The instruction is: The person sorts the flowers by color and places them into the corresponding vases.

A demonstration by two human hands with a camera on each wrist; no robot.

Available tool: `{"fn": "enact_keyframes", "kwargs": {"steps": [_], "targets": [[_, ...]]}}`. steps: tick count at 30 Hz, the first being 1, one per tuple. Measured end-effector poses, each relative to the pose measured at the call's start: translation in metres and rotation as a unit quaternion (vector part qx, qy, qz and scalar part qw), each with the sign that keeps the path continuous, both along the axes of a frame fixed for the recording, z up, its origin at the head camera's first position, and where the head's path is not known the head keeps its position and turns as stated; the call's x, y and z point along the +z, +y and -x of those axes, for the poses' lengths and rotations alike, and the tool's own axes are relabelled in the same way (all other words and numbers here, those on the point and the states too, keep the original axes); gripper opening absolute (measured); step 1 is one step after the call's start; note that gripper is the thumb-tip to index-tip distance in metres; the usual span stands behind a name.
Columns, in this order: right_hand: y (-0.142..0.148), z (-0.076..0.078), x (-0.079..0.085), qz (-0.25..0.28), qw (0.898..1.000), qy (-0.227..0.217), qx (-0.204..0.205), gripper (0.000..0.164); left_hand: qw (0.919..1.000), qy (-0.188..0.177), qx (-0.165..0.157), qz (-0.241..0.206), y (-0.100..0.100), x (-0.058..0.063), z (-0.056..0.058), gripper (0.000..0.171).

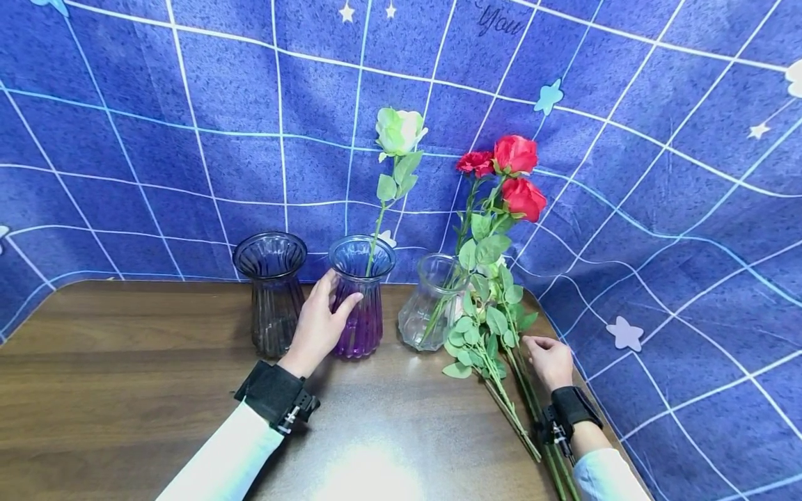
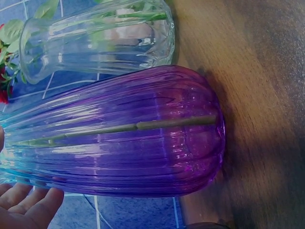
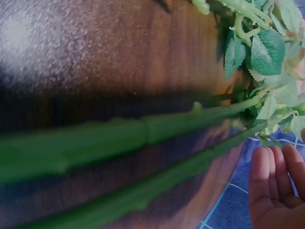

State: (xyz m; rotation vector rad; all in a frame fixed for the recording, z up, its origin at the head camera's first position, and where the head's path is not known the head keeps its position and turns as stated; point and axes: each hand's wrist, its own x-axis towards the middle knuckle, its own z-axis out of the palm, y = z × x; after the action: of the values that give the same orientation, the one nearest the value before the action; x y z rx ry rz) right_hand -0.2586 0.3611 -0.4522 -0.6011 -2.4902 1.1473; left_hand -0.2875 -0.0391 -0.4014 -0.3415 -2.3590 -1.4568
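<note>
In the head view my left hand (image 1: 321,319) grips the blue-and-purple ribbed glass vase (image 1: 360,316) near its neck, thumb in front. Its fingertips (image 2: 50,200) show beside the vase in the left wrist view. One white-green rose (image 1: 399,132) stands in this vase, and its stem (image 2: 143,125) is visible through the purple glass. My right hand (image 1: 551,362) is beside a bunch of stems (image 1: 523,379) on the table's right side. In the right wrist view its fingers (image 3: 259,169) lie loosely extended near two green stems (image 3: 190,121), apparently apart from them.
A dark grey glass vase (image 1: 273,306) stands left of the purple one, a clear glass vase (image 1: 416,320) right of it. Red roses (image 1: 515,154) and leafy stems lean beside the clear vase. Blue patterned cloth (image 1: 250,104) hangs behind the wooden table (image 1: 125,390) and along its right side.
</note>
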Motion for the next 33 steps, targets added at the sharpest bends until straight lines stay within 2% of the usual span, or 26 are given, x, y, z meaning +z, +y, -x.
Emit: {"fn": "enact_keyframes", "kwargs": {"steps": [8, 14, 22, 25, 33], "targets": [[-0.0051, 0.0006, -0.0027, -0.072, 0.996, -0.045, 0.027, 0.031, 1.0000, 0.001, 0.002, 0.003, 0.0007, 0.0007, -0.0009, 0.064], [-0.0054, 0.0054, -0.0080, -0.080, 0.995, -0.052, 0.038, 0.026, 1.0000, 0.004, 0.004, 0.003, 0.0006, 0.0006, -0.0015, 0.064], [-0.0040, 0.0055, -0.0075, -0.100, 0.991, -0.081, 0.043, 0.029, 0.9999, 0.010, 0.004, 0.006, 0.0010, 0.0005, -0.0014, 0.064], [-0.0050, 0.0048, -0.0063, -0.104, 0.991, -0.078, 0.042, 0.027, 0.9999, 0.010, 0.006, 0.004, 0.0011, 0.0006, -0.0017, 0.065], [-0.0037, 0.0064, -0.0040, -0.097, 0.995, -0.039, 0.004, 0.022, 1.0000, -0.001, 0.005, 0.002, 0.0010, 0.0019, -0.0031, 0.066]]}}
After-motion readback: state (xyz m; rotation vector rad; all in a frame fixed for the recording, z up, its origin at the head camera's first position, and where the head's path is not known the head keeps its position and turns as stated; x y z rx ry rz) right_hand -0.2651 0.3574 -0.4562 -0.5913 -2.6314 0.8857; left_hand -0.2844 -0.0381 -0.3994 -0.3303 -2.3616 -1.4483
